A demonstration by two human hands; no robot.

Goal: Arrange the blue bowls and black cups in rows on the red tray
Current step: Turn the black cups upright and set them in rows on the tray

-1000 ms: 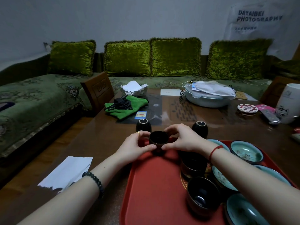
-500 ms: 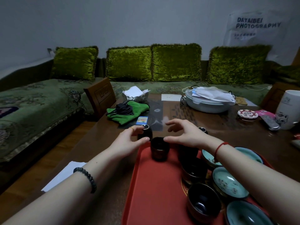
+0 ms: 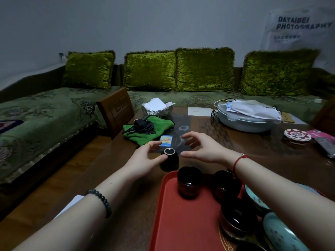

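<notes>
The red tray (image 3: 181, 223) lies at the bottom right. On it stand a black cup (image 3: 189, 182) at the far left corner, a second black cup (image 3: 226, 183) beside it, and a third (image 3: 237, 220) nearer me. Blue bowls (image 3: 253, 198) (image 3: 282, 234) sit along the tray's right side, partly hidden by my right forearm. Just beyond the tray's corner, another black cup (image 3: 169, 160) stands upside down on the table. My left hand (image 3: 145, 158) is at this cup's left side, fingers apart, thumb touching it. My right hand (image 3: 201, 147) hovers to its right, fingers spread and holding nothing.
A green cloth (image 3: 145, 131) with a black cable, a small blue card (image 3: 165, 140) and crumpled paper lie on the brown table (image 3: 244, 151) beyond my hands. A pale lidded dish (image 3: 244, 122) and a round coaster (image 3: 297, 135) sit far right. White paper (image 3: 67, 207) lies near left.
Both hands let go of the black cup at the tray's far left corner and moved forward past the tray. My left hand has reached the upside-down cup on the table.
</notes>
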